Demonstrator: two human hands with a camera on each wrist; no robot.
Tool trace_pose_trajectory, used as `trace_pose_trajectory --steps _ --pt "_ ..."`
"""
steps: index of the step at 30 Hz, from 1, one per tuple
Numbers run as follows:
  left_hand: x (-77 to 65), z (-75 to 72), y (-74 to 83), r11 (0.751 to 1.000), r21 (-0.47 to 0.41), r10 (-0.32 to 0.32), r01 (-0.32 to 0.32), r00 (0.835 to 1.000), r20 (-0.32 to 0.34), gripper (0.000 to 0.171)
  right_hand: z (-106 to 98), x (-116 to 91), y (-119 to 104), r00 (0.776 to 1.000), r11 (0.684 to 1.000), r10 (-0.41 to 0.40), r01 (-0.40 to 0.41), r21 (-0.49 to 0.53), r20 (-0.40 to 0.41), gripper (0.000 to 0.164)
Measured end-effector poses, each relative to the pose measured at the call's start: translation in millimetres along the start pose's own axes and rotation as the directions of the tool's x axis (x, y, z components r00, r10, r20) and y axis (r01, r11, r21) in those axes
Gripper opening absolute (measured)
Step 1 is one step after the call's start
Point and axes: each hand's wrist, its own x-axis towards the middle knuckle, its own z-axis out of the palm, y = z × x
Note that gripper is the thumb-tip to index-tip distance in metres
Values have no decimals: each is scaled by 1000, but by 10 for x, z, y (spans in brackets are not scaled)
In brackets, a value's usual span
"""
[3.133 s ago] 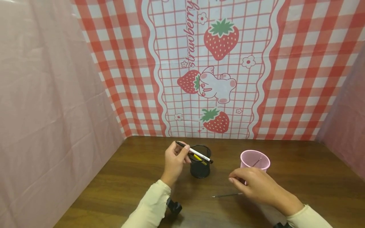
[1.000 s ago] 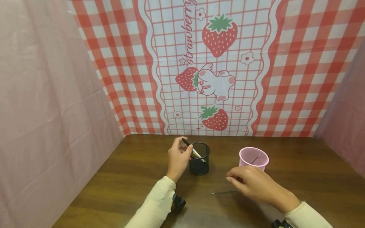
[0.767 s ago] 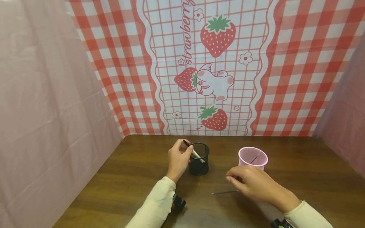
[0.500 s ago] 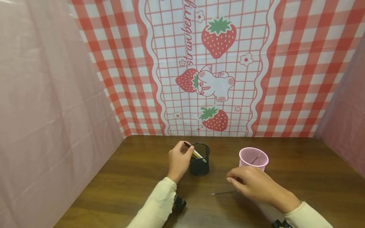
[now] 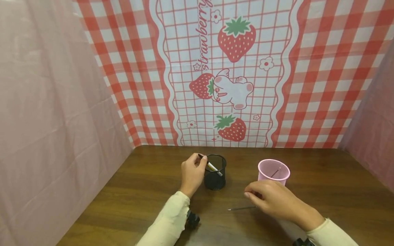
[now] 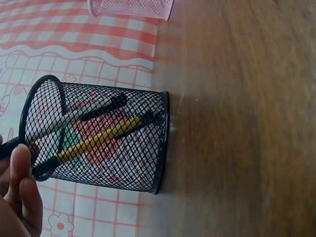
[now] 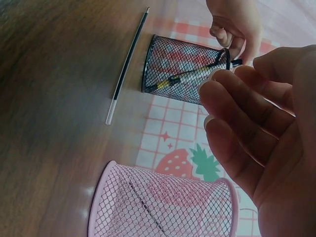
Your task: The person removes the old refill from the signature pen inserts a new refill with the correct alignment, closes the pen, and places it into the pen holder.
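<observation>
My left hand pinches the black end of a white pen at the rim of a black mesh pen cup. The pen's other end slants down inside that cup. A yellow pen with black ends leans in the same cup, just below the white one in the left wrist view. My right hand hovers over the table in front of a pink mesh pen cup, its fingers loosely bent with nothing in them. A thin dark pen refill with a clear end lies on the table, left of that hand.
Inside the pink cup a thin dark stick leans against the mesh. The brown wooden table ends at a red-and-white checked cloth with strawberries. Pale pink cloth hangs at the left, another pink sheet at the right.
The white pen, held over the black cup's rim 3.1 s ago, has been lowered into it beside the yellow pen. The left hand keeps its pinch; the right hand has barely moved.
</observation>
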Motion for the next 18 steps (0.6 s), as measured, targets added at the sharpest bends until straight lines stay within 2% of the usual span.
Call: trace_pose_trajectory --steps 3,6,10,14,18 --pt "-3 1 -10 1000 15 1 -1 1000 2 22 1 0 0 1000 1000 0 0 -5 2 9" --pt "-6 0 -15 1000 -17 -10 10 1000 23 27 1 11 -1 1000 1000 -3 3 -7 4 10" --pt "-19 -1 -8 998 -61 -28 31 998 51 25 3 14 0 1000 1000 -6 6 -6 7 11" --pt "-25 -5 3 998 -62 -23 26 999 48 24 9 7 4 1000 1000 -9 9 -7 3 12" --pt "-22 -1 -4 994 -109 -20 27 998 67 14 15 0 9 1000 1000 -15 15 -7 -4 12"
